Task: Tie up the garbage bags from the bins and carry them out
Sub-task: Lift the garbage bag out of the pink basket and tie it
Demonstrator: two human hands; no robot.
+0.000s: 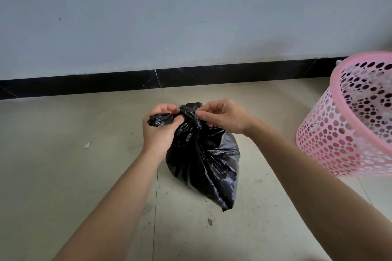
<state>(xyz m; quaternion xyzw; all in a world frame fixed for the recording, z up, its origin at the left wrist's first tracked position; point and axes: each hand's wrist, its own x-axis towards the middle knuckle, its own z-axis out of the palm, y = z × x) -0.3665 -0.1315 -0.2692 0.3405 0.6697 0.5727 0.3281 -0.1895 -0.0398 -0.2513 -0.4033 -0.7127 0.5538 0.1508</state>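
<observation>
A black garbage bag point(207, 163) stands on the pale tiled floor in the middle of the view, its neck gathered and twisted at the top. My left hand point(158, 131) grips one twisted end of the neck, which sticks out to the left past my fingers. My right hand point(224, 116) pinches the other strand of the neck between thumb and fingers, right at the knot. Both hands meet over the top of the bag.
A pink perforated plastic bin point(339, 133) stands tilted at the right edge, close to my right forearm. A grey wall with a black skirting board point(106, 85) runs behind the bag. Small scraps point(87, 144) and crumbs lie on the floor.
</observation>
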